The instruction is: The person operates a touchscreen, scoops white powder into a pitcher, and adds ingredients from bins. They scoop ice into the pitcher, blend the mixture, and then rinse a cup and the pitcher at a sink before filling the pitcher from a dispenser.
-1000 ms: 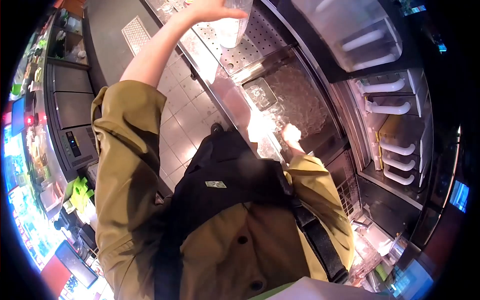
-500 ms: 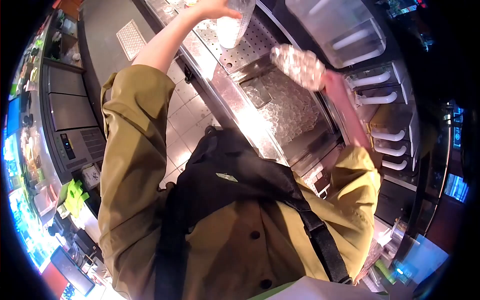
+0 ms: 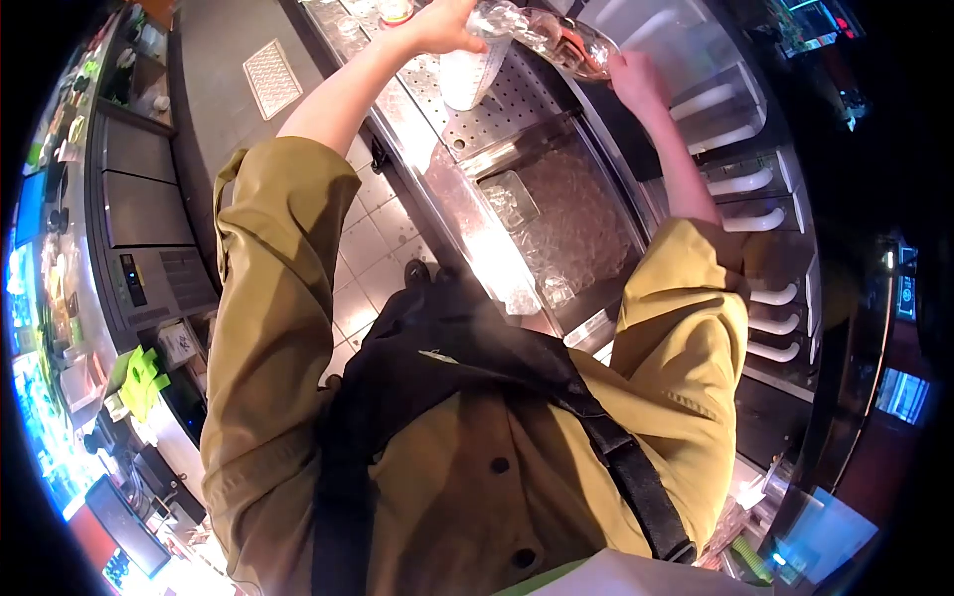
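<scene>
My left hand (image 3: 442,25) is closed around the upper part of a tall translucent cup (image 3: 467,81), which stands over a perforated metal drain plate (image 3: 517,94). In my right hand (image 3: 638,81) is the end of a shiny ice scoop (image 3: 571,45). The scoop lies across the top of the cup, its front end at the cup's mouth, with clear ice (image 3: 502,20) there. My fingers partly cover both things. Below my right forearm, loose ice (image 3: 586,223) fills a metal bin, and a small clear container (image 3: 509,199) rests at its near left corner.
White curved handles (image 3: 750,181) stick out along the right side. A clear lidded box (image 3: 666,45) stands beyond the bin. At the upper left, a small cup (image 3: 396,10) sits on the counter. Tiled floor (image 3: 373,243) shows between the counters.
My right hand has swung up and left, carrying the ice-filled scoop from above the bin to the cup's mouth. My left hand stays on the cup. The view has shifted slightly.
</scene>
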`<state>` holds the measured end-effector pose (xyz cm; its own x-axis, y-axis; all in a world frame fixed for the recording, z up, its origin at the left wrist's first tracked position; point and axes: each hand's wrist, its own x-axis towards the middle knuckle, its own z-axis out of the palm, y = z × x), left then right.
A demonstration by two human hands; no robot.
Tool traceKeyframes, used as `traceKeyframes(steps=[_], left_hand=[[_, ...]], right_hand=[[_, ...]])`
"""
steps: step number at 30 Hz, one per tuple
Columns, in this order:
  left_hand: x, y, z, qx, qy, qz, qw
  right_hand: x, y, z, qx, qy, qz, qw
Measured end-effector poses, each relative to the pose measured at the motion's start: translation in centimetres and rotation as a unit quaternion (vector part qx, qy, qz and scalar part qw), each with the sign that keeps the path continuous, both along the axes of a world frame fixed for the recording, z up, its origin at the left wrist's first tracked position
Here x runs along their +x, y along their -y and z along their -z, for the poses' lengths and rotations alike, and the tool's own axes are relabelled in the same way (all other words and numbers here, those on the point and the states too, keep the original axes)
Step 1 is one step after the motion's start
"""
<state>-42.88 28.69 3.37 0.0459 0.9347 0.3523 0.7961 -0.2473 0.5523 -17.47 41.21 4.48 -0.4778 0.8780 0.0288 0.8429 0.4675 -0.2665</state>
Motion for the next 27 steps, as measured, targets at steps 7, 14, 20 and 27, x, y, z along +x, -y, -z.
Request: traceKeyframes(steps=[7,14,20,27], left_hand=[[-0.4,-0.4,-0.4,0.004,-0.01,0.005,1.0],[-8.4,0.2,0.6,0.06,0.279,-0.142,0.948],[-23.5,-8.0,1.4,0.37,0.198,-0.504,0.755],[-50.7,-21.0,6.3,0.275,0.137,-0.515,0.801]], right_hand=[[4.7,-0.1,8.8,-0.101,-0.262,-0.049,0.959],[11.3,5.5,18.8,-0.12,0.192,-0.068,0.972],[2.4,6.3,20.8,-0.285,0.122,-0.079,0.947],[-7.9,-2.5,7.3,-0.145,0.057,-0.014,0.988]])
